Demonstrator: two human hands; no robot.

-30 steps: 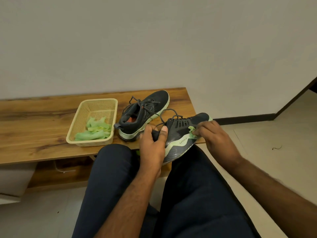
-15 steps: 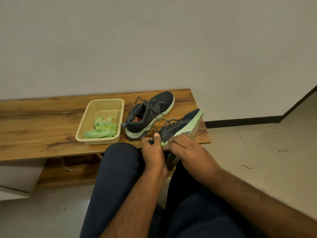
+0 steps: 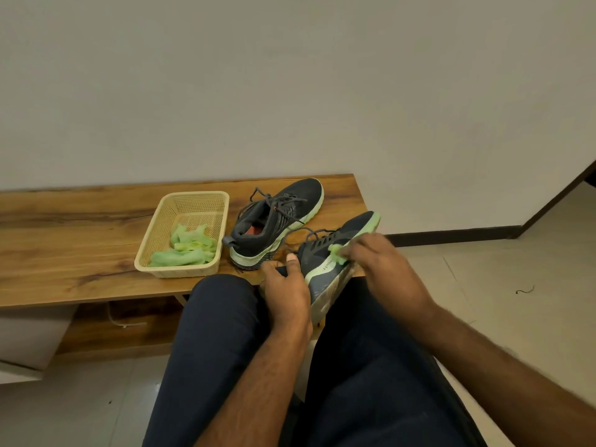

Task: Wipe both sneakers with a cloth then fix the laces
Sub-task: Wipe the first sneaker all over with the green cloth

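- Bare bench top [image 3: 64, 246] is lying open left of the basket [image 3: 183, 235].
- The second sneaker [image 3: 274, 224] is crowding the narrow gap between basket and held sneaker [image 3: 325, 262].

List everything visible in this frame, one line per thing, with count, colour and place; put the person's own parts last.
Dark grey sneaker with pale green sole: 1, held tilted over the lap at the bench's front edge.
Second matching dark grey sneaker: 1, standing on the bench, laces loose.
Small green wiping cloth: 1, pressed against the held sneaker's side.
Cream woven plastic basket: 1, on the bench left of the sneakers.
Spare green cloths: several, inside the basket.
Wooden bench: 1, brown, along the wall.
Tiled floor: light beige.
Legs in dark trousers: 2, foreground.
Left hand: grips the held sneaker's heel.
Right hand: holds the cloth.
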